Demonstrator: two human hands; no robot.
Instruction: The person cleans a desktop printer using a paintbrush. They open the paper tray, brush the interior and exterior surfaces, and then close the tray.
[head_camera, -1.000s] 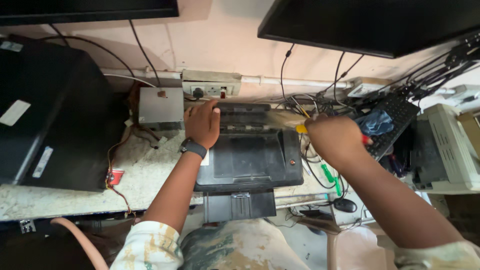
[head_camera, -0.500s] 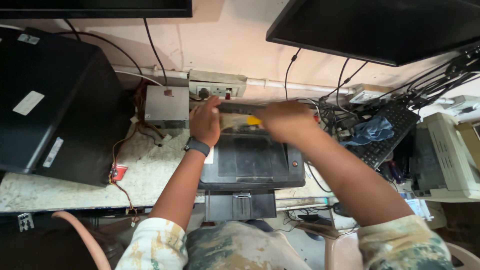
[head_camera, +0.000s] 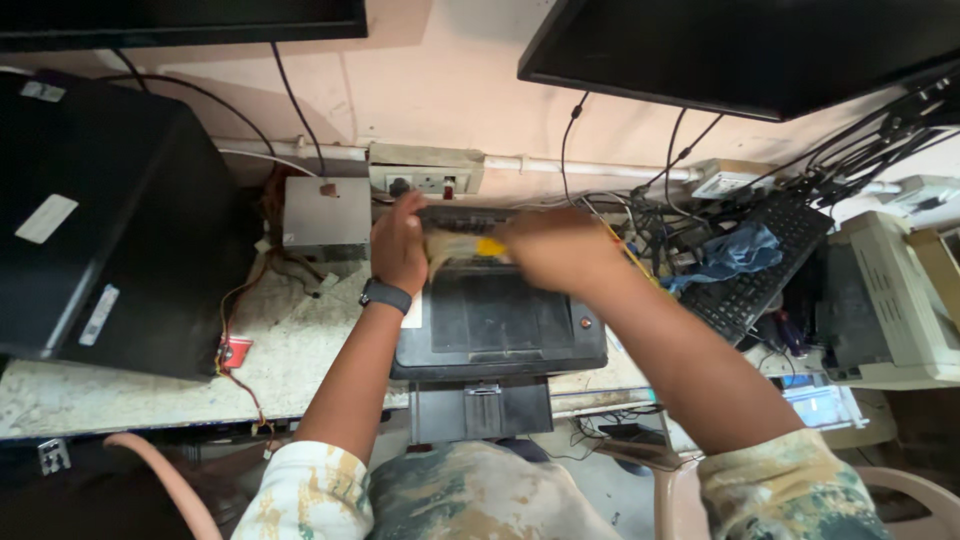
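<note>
Black desktop printer (head_camera: 497, 318), bench centre: left hand (head_camera: 399, 243) still braces its rear-left corner; right hand (head_camera: 558, 250), gripping a yellow-handled brush (head_camera: 470, 247), has swept from its right onto its back edge, so dusting proceeds there.

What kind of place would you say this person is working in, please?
Probably an electronics or computer repair bench. A dusty black printer sits under both hands, a bare metal power supply box trails loose wires on the worktop, and a keyboard lies among tangled cables beneath wall-mounted monitors.
</note>
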